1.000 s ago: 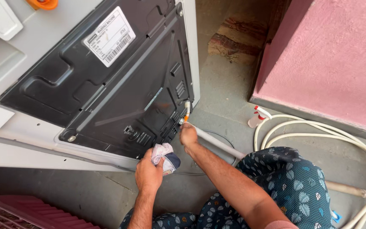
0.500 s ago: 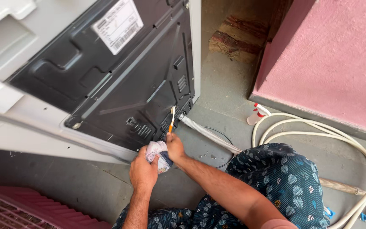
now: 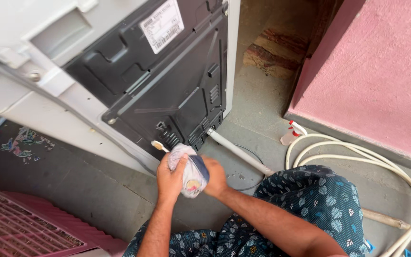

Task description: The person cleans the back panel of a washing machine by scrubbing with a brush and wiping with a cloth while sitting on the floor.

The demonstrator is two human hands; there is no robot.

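Observation:
My left hand [image 3: 170,175] and my right hand [image 3: 216,177] both grip a small crumpled clear plastic bag [image 3: 190,172] with dark blue and coloured contents. They hold it just in front of the lower edge of a black back panel [image 3: 167,85] on a white washing machine [image 3: 34,57] tipped on the floor. The pale end of a thin brush-like tool [image 3: 158,145] pokes out at the bag's upper left. How the tool is held is hidden by the bag and my fingers.
A white drain hose [image 3: 241,153] runs from the machine's base towards my patterned blue-clad knee [image 3: 310,200]. Looped cream hoses [image 3: 405,183] and a small spray bottle [image 3: 292,133] lie by the pink wall [image 3: 381,71]. A pink slatted crate [image 3: 20,228] sits at the lower left.
My right hand has pulled the tool away from the panel and come down onto the bag in my left hand. The view has shifted left and closer.

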